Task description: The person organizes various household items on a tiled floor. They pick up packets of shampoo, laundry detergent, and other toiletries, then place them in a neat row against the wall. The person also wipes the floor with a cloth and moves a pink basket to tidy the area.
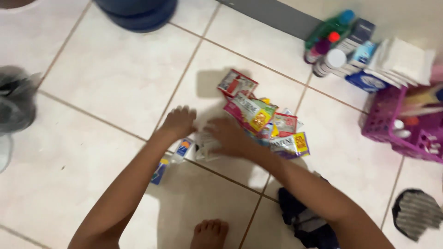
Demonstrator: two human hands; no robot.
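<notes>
Both hands are down on the white tiled floor (92,83). The left hand (179,121) lies flat, fingers spread, palm on bare tile just left of the pile of sachets (263,122), gripping nothing. The right hand (230,137) rests fingers apart on the near edge of that pile, over a pale sachet; whether it pinches one I cannot tell, the frame is blurred.

The pile sits mid-floor, across a grout line: flat, glossy foil-like packets in pink, red, yellow and purple, overlapping loosely. A small white and blue packet (182,151) lies under the left forearm.

Open tile stretches wide to the left and front. Right is crowded: a purple slotted plastic basket (385,120) near the edge, bottles and boxes (339,48) along the wall. A bare foot (210,233) shows below, dark cloth (307,221) beside it.
</notes>
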